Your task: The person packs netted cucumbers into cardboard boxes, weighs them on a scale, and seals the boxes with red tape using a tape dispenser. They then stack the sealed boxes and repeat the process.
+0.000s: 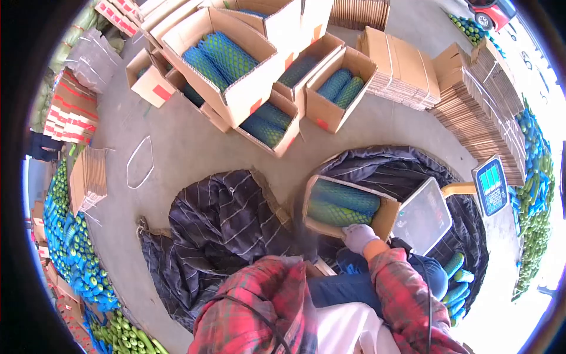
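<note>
An open cardboard box stands before my knees, its left end blurred. Inside it lie green vegetables in blue netting. My right hand, in a pale glove, is at the near edge of the box, fingers bent over the rim. My left hand is hidden; only the plaid sleeve on the left shows. Just right of the box is a scale platform with a lit display. Netted vegetables lie beside my right knee.
Open boxes of netted vegetables are stacked ahead. Flattened cartons stand at the back right. A dark quilted cloth covers floor on the left. A white strap loop lies farther left. Vegetable heaps line both sides.
</note>
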### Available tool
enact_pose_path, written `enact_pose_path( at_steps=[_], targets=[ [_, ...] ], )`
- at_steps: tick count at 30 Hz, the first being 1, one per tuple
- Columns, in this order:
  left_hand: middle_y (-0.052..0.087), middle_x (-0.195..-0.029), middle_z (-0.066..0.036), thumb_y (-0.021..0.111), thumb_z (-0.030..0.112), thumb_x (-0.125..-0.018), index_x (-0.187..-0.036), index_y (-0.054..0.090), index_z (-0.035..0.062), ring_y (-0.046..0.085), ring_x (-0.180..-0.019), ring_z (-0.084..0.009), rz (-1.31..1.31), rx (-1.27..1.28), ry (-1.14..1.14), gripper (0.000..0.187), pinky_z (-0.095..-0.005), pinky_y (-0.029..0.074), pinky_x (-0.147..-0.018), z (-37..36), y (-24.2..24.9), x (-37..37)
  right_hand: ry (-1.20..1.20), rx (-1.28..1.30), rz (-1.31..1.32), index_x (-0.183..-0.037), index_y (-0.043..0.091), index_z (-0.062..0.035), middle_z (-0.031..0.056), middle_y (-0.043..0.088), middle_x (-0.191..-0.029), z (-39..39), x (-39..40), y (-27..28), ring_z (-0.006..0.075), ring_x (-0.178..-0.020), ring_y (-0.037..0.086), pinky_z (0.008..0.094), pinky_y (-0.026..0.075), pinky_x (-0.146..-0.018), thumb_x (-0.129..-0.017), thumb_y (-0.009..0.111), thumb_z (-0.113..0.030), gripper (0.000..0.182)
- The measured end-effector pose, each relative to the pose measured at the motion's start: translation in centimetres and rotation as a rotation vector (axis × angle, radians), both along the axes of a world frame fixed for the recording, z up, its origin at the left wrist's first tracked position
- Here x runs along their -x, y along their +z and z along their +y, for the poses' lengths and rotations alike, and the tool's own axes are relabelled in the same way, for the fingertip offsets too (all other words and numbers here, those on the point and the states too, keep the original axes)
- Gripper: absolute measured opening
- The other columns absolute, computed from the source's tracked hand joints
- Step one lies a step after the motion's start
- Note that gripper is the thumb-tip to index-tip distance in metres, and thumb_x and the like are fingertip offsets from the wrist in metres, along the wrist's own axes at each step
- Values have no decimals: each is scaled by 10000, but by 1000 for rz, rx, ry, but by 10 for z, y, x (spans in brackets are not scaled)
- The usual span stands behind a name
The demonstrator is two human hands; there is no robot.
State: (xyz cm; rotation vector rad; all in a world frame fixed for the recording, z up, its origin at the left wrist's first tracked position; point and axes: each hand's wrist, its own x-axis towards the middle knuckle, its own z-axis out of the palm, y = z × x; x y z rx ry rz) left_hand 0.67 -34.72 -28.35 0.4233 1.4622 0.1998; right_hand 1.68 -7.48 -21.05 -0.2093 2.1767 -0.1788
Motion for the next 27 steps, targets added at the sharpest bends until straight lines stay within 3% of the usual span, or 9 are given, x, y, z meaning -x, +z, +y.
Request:
enact_pose_path(
  at_steps=[4,5,7,9,13,19,22,25,27],
  targets=[
    [691,-851,-71,645,436,-889,-1026,696,98,655,-763,-252,-93,39,131,369,-383,538,-651,6,13,66,-93,-2,145,-1287,583,-114,125,635,-1265,8,4,19,248,-1166,610,373,463,-986,-979,364,-214,390],
    [703,-925,-110,604,361,-901,-1057,684,102,674,-826,-291,234,-474,-216,313,-410,547,-686,-24,-74,94,-129,-2,170,-1274,591,-137,117,647,-1242,10,3,22,249,-1137,625,380,473,-965,-973,390,-211,370],
    [687,-981,-172,564,440,-852,-1086,697,71,663,-912,-353,1008,-149,359,456,-445,533,-786,-28,0,150,-177,14,189,-1245,603,-135,115,657,-1216,10,3,28,250,-1107,639,383,494,-920,-963,417,-214,347],
    [571,-1331,-145,590,489,-832,-1323,564,151,478,-1289,-341,1373,-122,230,597,-546,337,-1068,-51,-6,171,-200,30,208,-1220,612,-128,108,668,-1182,6,7,34,251,-1075,652,384,514,-872,-949,445,-208,328],
    [370,-1530,-161,335,676,-923,-1551,207,118,307,-1441,-315,520,316,0,850,-440,176,-1195,-89,-50,110,-18,20,351,-1205,633,-108,96,680,-1124,20,13,50,265,-1001,671,391,537,-814,-919,504,-210,330],
    [586,-1301,-229,461,539,-923,-1278,613,76,565,-1217,-350,56,30,-65,603,-430,415,-1027,-160,-110,-33,176,55,399,-1163,645,-98,83,675,-1033,-5,19,98,241,-897,684,382,552,-699,-894,533,-192,307],
    [574,-1314,-235,484,598,-876,-1259,609,29,560,-1213,-380,335,276,298,697,-425,421,-1040,-139,-64,9,57,146,477,-1113,631,-121,58,662,-891,-38,25,130,240,-784,688,384,535,-618,-867,548,-184,267],
    [656,-992,-253,464,347,-974,-1002,669,-7,627,-976,-391,1136,-189,524,409,-477,467,-862,-144,-18,51,62,197,478,-1059,620,-134,45,640,-816,-70,30,142,247,-720,680,390,521,-582,-829,586,-173,236],
    [584,-1073,-123,502,333,-983,-1065,611,71,581,-1036,-295,427,-423,1551,295,-398,479,-870,-132,33,62,101,197,439,-1001,623,-139,40,640,-797,-93,52,156,245,-711,683,389,516,-561,-800,618,-157,202]
  ],
)
